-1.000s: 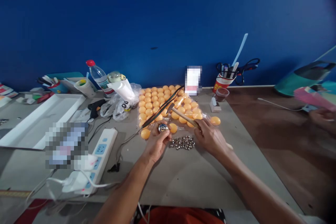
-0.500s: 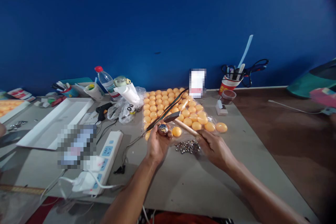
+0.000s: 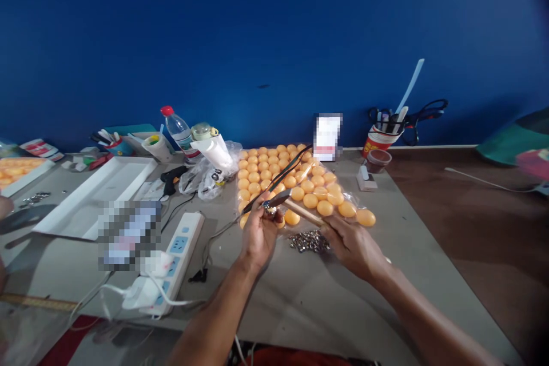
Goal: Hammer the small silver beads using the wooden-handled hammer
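My left hand [image 3: 259,240] is closed around a shiny, rounded metal piece [image 3: 269,210], its top showing between thumb and fingers. My right hand [image 3: 355,247] grips the wooden handle of a hammer [image 3: 303,213]. The dark hammer head lies right at the metal piece; whether they touch, I cannot tell. Below the handle, between my hands, is a pile of small shiny metal parts [image 3: 309,241]. Just beyond my hands, rows of orange balls [image 3: 266,167] lie under clear plastic, crossed by a dark strap [image 3: 288,168].
To the left are a white power strip [image 3: 189,234] with plugs, a blurred-out phone [image 3: 131,235], a white tray [image 3: 100,189] and a glue gun [image 3: 171,180]. A bottle [image 3: 176,130] stands behind. At right are a cup of tools [image 3: 381,140] and a small white box [image 3: 366,180].
The hammer head has come down onto or close against the metal piece, now covering part of it. The whole view has shifted slightly, so things appear a little further right.
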The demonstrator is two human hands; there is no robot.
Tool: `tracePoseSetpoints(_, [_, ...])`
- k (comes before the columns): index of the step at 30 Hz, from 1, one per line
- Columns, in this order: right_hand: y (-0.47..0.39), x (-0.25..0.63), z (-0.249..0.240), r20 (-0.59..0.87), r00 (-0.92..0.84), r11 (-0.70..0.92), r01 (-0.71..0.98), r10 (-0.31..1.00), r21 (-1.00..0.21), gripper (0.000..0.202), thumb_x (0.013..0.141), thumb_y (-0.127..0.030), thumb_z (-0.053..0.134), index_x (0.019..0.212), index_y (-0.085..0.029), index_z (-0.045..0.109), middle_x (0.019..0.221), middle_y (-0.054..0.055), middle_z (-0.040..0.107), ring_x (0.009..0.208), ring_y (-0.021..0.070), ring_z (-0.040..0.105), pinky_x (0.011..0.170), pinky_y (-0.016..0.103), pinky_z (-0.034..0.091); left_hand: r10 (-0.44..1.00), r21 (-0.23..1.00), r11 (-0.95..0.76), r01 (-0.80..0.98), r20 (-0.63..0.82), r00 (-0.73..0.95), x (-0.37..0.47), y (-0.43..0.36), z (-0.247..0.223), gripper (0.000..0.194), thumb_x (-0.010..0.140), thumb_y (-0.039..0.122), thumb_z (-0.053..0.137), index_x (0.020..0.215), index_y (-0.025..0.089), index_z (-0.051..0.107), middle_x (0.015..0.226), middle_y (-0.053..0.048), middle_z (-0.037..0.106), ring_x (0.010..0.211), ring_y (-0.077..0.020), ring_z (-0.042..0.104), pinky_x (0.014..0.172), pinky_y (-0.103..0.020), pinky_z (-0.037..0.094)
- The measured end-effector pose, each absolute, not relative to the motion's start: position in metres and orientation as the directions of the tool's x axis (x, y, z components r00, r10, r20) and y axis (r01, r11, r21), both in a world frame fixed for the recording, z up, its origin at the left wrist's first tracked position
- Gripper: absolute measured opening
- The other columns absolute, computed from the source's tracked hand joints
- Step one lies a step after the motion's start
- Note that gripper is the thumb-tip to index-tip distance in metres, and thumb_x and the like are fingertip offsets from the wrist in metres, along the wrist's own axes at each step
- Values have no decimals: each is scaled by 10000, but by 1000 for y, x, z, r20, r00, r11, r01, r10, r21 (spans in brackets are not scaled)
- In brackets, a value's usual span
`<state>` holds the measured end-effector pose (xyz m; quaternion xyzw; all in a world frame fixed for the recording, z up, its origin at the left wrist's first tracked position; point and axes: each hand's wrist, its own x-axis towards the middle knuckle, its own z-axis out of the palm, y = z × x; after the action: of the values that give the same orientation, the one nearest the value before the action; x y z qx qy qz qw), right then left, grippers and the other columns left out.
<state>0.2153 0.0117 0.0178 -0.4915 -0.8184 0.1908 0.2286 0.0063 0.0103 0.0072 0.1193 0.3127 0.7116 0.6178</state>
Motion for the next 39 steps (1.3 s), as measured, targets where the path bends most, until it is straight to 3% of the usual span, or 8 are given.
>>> tracePoseSetpoints(23, [12,215,17,177,-370,391,652,912,-649,293,966,-389,376,758,-212,484,630,0,566,553,145,529,530,254,362,966,582,8,-813,-214,-143,5,8,10,260,744,251,657,992,171,655,798,-56,698,686,-150,653,635,-247,481])
tracePoseSetpoints(32, [13,214,17,173,-375,392,651,911,-650,279,958,-377,390,796,-202,537,641,11,591,556,151,533,528,256,370,968,593,27,-805,-216,-127,5,9,8,265,755,250,656,1008,173,640,806,-56,691,689,-152,646,630,-250,477])
tracePoseSetpoints(39, [12,212,20,185,-379,403,650,907,-644,272,940,-368,404,734,-214,493,623,4,583,540,144,527,523,249,358,965,573,92,-815,-252,-68,3,7,10,185,781,269,638,936,170,629,803,-62,682,650,-145,626,621,-255,479])
